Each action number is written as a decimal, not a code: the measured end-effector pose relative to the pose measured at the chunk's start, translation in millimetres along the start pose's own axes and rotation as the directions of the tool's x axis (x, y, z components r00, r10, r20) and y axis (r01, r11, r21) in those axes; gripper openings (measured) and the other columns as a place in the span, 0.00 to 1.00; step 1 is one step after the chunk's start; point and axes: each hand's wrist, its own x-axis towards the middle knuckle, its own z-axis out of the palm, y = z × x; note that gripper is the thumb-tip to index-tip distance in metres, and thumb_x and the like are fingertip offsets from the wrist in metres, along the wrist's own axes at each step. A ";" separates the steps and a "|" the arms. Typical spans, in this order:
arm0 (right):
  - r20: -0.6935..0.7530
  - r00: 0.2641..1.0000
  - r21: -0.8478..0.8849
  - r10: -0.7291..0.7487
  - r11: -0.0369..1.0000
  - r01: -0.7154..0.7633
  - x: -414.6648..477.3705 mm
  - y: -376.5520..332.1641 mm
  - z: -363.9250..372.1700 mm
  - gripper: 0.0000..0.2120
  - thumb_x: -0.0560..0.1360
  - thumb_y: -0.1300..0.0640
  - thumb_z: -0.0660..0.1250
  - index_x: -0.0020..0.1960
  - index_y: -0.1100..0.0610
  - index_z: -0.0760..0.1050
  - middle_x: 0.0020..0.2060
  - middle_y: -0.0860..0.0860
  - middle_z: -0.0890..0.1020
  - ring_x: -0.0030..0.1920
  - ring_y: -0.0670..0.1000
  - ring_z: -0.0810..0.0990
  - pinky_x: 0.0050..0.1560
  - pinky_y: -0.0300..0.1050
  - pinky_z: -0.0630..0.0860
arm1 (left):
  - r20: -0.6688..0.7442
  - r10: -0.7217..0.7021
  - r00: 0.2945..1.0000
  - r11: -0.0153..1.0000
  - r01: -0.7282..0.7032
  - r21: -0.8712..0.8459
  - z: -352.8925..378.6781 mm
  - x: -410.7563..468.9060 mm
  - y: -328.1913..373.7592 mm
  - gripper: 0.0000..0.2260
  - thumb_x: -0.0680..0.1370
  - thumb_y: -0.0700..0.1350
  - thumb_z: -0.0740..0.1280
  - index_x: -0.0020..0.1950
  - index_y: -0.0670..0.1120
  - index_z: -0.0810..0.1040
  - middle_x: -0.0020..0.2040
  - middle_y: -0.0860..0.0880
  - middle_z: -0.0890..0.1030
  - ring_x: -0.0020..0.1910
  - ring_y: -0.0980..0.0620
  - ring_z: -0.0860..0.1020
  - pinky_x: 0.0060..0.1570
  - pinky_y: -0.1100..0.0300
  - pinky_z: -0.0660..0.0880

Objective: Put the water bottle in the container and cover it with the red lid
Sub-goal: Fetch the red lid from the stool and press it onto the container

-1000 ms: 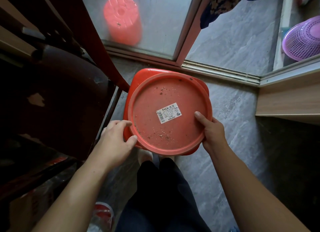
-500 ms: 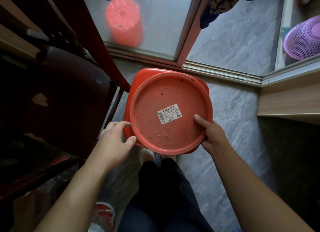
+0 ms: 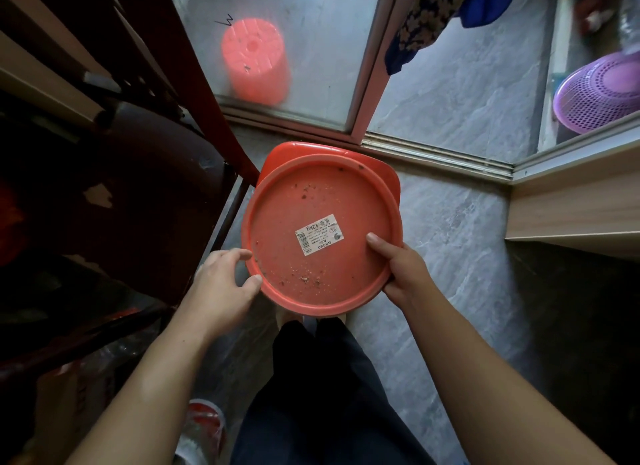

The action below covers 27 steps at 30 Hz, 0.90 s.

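Note:
The round red lid (image 3: 311,256) has a white label at its middle and crumbs of dirt on its surface. It lies over the red container (image 3: 377,166), whose squarish rim shows past the lid at the top and right. My right hand (image 3: 401,274) grips the lid's right edge with the thumb on top. At the lid's left rim, my left hand (image 3: 221,284) holds on with thumb and fingertips. The inside of the container is hidden, and no water bottle shows there.
A dark red chair (image 3: 138,187) stands close on the left. A sliding glass door track (image 3: 433,152) runs behind the container, with a pink stool (image 3: 256,62) beyond the glass. A purple basket (image 3: 599,97) sits far right, a wooden ledge (image 3: 571,204) at right. A red-capped clear plastic item (image 3: 204,426) lies by my legs.
The lid has shifted slightly left and turned a little in both hands, leaving more of the container's rim showing at the upper right.

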 end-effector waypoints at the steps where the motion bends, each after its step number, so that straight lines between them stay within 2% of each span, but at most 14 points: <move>1: 0.008 1.000 -0.015 0.003 1.000 -0.003 -4.7 -1.3 0.8 0.21 0.71 0.62 0.73 0.63 0.62 0.75 0.56 0.59 0.83 0.56 0.60 0.82 0.54 0.58 0.80 | -0.009 -0.007 1.000 1.000 0.007 0.000 -0.3 -4.7 0.5 0.22 0.77 0.50 0.66 0.69 0.50 0.69 0.71 0.47 0.67 0.71 0.46 0.67 0.68 0.42 0.68; 5: 0.053 0.999 -0.066 0.014 0.998 -0.011 -23.9 -6.2 2.5 0.22 0.72 0.61 0.73 0.64 0.61 0.74 0.56 0.59 0.83 0.56 0.60 0.82 0.51 0.58 0.80 | -0.050 -0.018 0.999 1.000 0.017 -0.027 -2.1 -27.8 0.1 0.22 0.76 0.50 0.67 0.70 0.50 0.69 0.71 0.46 0.68 0.69 0.46 0.68 0.66 0.45 0.70; 11: 0.133 0.991 -0.090 0.009 0.996 0.003 -63.9 -12.2 9.5 0.19 0.74 0.63 0.70 0.64 0.61 0.73 0.55 0.60 0.82 0.51 0.59 0.83 0.40 0.54 0.81 | -0.154 -0.061 0.986 0.995 0.047 -0.091 -7.7 -80.9 -10.2 0.21 0.77 0.48 0.66 0.69 0.49 0.70 0.70 0.46 0.69 0.67 0.47 0.71 0.61 0.50 0.70; 17: 0.183 0.983 -0.124 -0.001 0.992 0.025 -102.3 0.1 14.6 0.22 0.72 0.62 0.72 0.65 0.61 0.74 0.56 0.61 0.83 0.55 0.62 0.82 0.54 0.61 0.80 | -0.202 -0.132 0.970 0.986 0.108 -0.124 -7.8 -135.4 -33.6 0.20 0.76 0.47 0.67 0.67 0.49 0.71 0.69 0.45 0.71 0.68 0.46 0.71 0.64 0.47 0.70; 27: 0.301 0.951 -0.199 -0.072 0.970 0.136 -186.6 53.2 5.0 0.23 0.71 0.62 0.73 0.64 0.60 0.75 0.55 0.61 0.84 0.55 0.63 0.83 0.57 0.63 0.78 | -0.291 -0.115 0.950 0.977 0.055 -0.206 0.9 -226.4 -99.3 0.20 0.75 0.47 0.67 0.67 0.47 0.72 0.68 0.43 0.72 0.67 0.44 0.71 0.66 0.50 0.67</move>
